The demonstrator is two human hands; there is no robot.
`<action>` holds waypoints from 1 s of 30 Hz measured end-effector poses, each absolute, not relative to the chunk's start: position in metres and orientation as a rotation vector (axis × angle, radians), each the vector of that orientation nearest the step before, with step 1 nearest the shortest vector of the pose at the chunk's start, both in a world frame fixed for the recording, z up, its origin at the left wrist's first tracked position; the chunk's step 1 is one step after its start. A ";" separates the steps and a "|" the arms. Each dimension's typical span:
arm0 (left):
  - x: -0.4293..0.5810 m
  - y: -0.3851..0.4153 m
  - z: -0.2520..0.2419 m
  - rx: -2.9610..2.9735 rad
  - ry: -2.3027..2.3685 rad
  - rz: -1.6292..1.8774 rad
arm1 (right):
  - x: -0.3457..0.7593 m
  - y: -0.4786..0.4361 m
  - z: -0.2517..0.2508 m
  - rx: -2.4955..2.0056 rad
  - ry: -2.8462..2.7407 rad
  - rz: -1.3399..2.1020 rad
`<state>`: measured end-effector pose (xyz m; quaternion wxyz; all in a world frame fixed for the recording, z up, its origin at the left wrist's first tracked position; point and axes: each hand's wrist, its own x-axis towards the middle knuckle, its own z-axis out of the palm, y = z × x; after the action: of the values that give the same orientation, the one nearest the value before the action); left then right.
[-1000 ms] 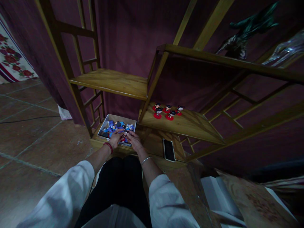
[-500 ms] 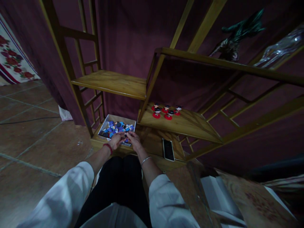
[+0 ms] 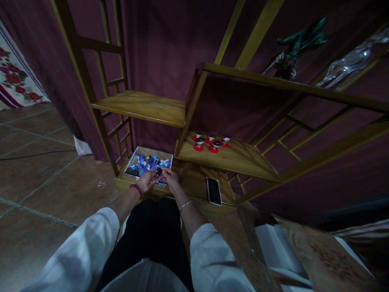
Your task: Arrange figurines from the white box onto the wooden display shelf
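Observation:
Over the front edge of a white box (image 3: 132, 161) full of small blue, purple and white figurines (image 3: 146, 162), my two hands meet. A small dark-topped figurine (image 3: 158, 172) is pinched between them. My left hand (image 3: 148, 180), with a red bead bracelet at the wrist, has its fingers closed on the figurine's left side. My right hand (image 3: 170, 179), with a silver bangle, grips it from the right. The fingers cover most of the figurine's lower part. Several red-based figurines (image 3: 198, 144) stand upright in a cluster on the shelf to the right.
A phone (image 3: 214, 190) lies on the lowest board, right of my hands. The wooden shelf (image 3: 231, 158) and a higher left shelf (image 3: 142, 104) overhang this area. A green statuette (image 3: 300, 40) and a clear glass ornament (image 3: 349, 63) stand at upper right. A white carton (image 3: 276, 247) sits at lower right.
The figurine has turned in my fingers, and more of its dark top shows now. Both hands stay over the box front. The view has shifted slightly.

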<state>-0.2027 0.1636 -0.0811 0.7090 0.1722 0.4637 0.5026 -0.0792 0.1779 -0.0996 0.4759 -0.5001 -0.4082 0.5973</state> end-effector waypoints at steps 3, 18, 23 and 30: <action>-0.202 0.163 -0.081 0.373 1.037 1.120 | -0.079 0.177 -0.101 -1.220 -1.015 1.464; -0.203 0.162 -0.086 0.377 1.066 1.181 | -0.083 0.170 -0.096 -1.229 -1.002 1.493; -0.203 0.160 -0.087 0.401 1.033 1.226 | -0.084 0.168 -0.095 -1.212 -1.005 1.487; -0.203 0.157 -0.088 0.435 0.964 1.236 | -0.085 0.171 -0.101 -1.227 -1.003 1.459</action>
<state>-0.2026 0.1569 -0.0875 0.6869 0.1943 0.4307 0.5522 -0.0850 0.1712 -0.1013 0.4740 -0.5014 -0.4098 0.5966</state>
